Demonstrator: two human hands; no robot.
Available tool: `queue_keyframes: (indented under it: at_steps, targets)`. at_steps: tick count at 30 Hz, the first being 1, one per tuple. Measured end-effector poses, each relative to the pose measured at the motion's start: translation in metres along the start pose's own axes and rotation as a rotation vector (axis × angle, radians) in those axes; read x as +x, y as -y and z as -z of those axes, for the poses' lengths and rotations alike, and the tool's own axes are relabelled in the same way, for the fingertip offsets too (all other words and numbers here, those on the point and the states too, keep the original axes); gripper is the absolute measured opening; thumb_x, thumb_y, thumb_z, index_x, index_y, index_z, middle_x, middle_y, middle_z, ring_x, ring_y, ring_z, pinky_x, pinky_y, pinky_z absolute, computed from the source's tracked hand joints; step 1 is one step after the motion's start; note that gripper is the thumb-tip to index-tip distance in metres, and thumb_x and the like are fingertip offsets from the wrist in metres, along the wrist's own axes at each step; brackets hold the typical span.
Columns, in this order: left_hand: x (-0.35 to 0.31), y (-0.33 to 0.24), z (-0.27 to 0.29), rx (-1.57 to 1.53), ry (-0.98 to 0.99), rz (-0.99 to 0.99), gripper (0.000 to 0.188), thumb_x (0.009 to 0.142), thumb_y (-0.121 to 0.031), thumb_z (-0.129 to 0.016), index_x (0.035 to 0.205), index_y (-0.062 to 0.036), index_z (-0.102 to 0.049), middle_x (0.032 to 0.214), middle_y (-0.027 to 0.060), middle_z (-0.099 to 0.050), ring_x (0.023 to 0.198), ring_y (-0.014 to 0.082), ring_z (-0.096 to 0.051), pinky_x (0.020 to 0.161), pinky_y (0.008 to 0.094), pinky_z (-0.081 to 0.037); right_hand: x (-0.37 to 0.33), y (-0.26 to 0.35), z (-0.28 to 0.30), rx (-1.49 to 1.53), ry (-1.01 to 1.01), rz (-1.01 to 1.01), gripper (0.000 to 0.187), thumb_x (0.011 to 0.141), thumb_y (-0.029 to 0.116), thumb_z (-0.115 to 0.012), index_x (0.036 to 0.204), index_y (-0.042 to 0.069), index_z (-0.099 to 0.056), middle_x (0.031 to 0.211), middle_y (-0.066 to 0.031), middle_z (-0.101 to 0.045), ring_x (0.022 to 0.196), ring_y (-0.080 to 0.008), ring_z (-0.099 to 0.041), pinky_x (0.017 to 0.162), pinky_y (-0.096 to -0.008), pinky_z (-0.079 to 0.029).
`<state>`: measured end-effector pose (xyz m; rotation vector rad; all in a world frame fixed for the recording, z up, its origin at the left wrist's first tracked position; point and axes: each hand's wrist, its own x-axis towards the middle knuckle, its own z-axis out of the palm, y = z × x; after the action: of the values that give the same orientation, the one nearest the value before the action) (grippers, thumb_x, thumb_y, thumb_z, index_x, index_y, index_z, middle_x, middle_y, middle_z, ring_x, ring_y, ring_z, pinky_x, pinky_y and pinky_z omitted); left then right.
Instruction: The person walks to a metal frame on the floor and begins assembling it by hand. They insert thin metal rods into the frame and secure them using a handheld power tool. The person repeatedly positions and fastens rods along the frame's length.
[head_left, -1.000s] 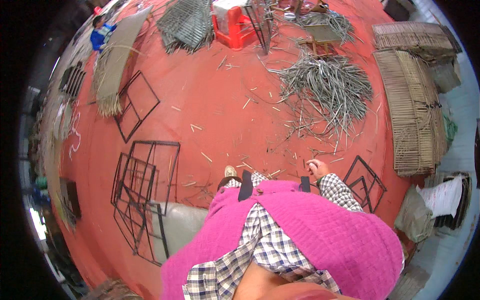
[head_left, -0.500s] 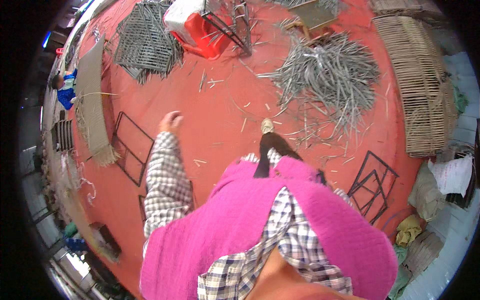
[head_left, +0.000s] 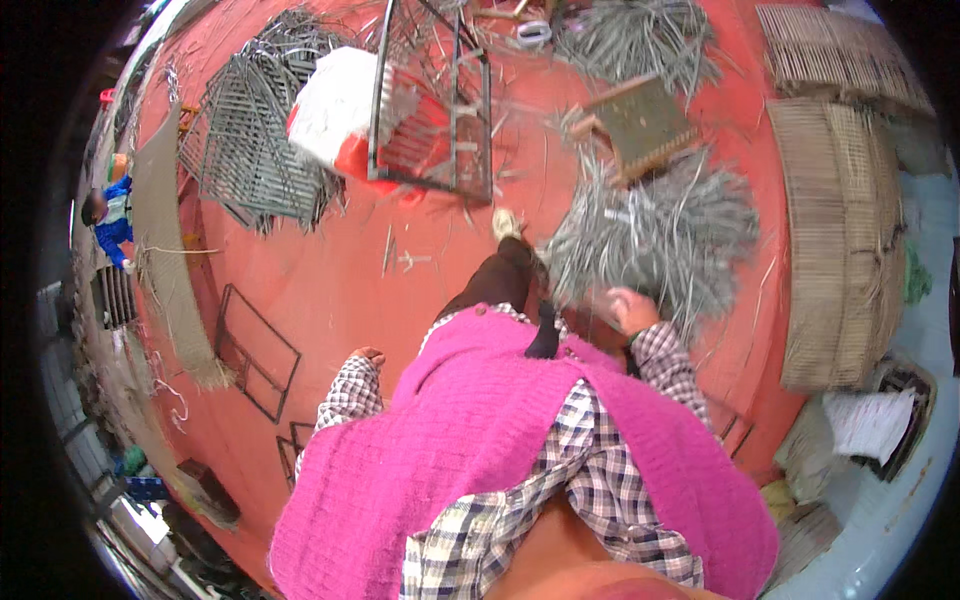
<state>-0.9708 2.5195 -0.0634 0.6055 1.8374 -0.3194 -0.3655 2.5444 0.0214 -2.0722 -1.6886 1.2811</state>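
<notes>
One big heap of grey sticks (head_left: 655, 235) lies on the red floor (head_left: 330, 280) in the upper middle of the frame, and a second smaller heap (head_left: 640, 35) lies at the top edge. One tall wire frame (head_left: 435, 100) stands at the top middle, next to one white and red stool (head_left: 340, 115). Two flat black wire squares (head_left: 258, 350) lie at the left. Two woven mats (head_left: 835, 240) lie at the right side.

The right hand (head_left: 632, 308) hangs down at the lower edge of the big stick heap, fingers curled; I cannot tell if it holds a stick. The left hand (head_left: 367, 356) hangs by the side, left of the middle, in a loose fist, holding nothing I can see. One foot in a pale shoe (head_left: 506, 224) steps forward between the hands.
</notes>
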Motion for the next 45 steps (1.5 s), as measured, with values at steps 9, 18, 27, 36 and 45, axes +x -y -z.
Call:
queue_keyframes:
  at_steps: [9, 18, 27, 36, 45]
  targets:
    - [-0.073, -0.378, 0.017, -0.103, 0.078, -0.742, 0.019, 0.086, -0.011, -0.061, 0.103, -0.0038, -0.058, 0.085, 0.0042, -0.063, 0.079, 0.0112, -0.057, 0.074, 0.0261, -0.047, 0.214, -0.014, 0.095, 0.014, 0.424, -0.454, 0.034, 0.083, 0.017, -0.053, 0.115, 0.008, -0.058, 0.106, -0.0139, -0.063, 0.096, -0.0260, -0.061, 0.087, -0.0343, -0.046]
    - [-0.005, -0.527, 0.020, -0.152, -0.163, -0.330, 0.028, 0.087, -0.018, -0.058, 0.110, -0.0028, -0.058, 0.097, 0.0149, -0.066, 0.092, 0.0212, -0.063, 0.081, 0.0316, -0.049, 0.544, -0.022, 0.216, -0.667, 0.807, 0.211, 0.031, 0.079, 0.023, -0.060, 0.107, 0.010, -0.061, 0.104, -0.0154, -0.062, 0.102, -0.0302, -0.058, 0.090, -0.0368, -0.044]
    - [0.014, -0.675, -0.079, -0.207, 0.152, -0.398, 0.029, 0.085, -0.013, -0.058, 0.112, -0.0006, -0.056, 0.105, 0.0163, -0.062, 0.097, 0.0262, -0.061, 0.083, 0.0339, -0.048, 0.710, 0.028, 0.301, -1.034, 1.185, -0.107, 0.045, 0.085, 0.022, -0.058, 0.128, 0.015, -0.045, 0.126, -0.0130, -0.051, 0.115, -0.0296, -0.049, 0.098, -0.0396, -0.039]
    - [0.081, -0.692, -0.171, -0.264, -0.068, -0.167, 0.013, 0.082, -0.016, -0.061, 0.094, -0.0117, -0.062, 0.087, 0.0091, -0.059, 0.081, 0.0273, -0.059, 0.069, 0.0378, -0.048, 0.779, -0.113, 0.245, -1.410, 1.229, -0.296, 0.049, 0.098, 0.028, -0.027, 0.144, 0.028, -0.012, 0.152, -0.0021, -0.008, 0.139, -0.0244, -0.010, 0.113, -0.0467, -0.011]
    - [0.091, -0.724, -0.181, -0.414, -0.235, -0.215, 0.009, 0.077, -0.009, -0.065, 0.085, -0.0124, -0.063, 0.065, 0.0048, -0.051, 0.052, 0.0192, -0.055, 0.047, 0.0323, -0.043, 0.831, -0.185, 0.239, -1.629, 1.339, -0.221, 0.044, 0.095, 0.035, -0.026, 0.138, 0.024, -0.024, 0.145, -0.0062, -0.022, 0.134, -0.0253, -0.018, 0.109, -0.0457, -0.017]
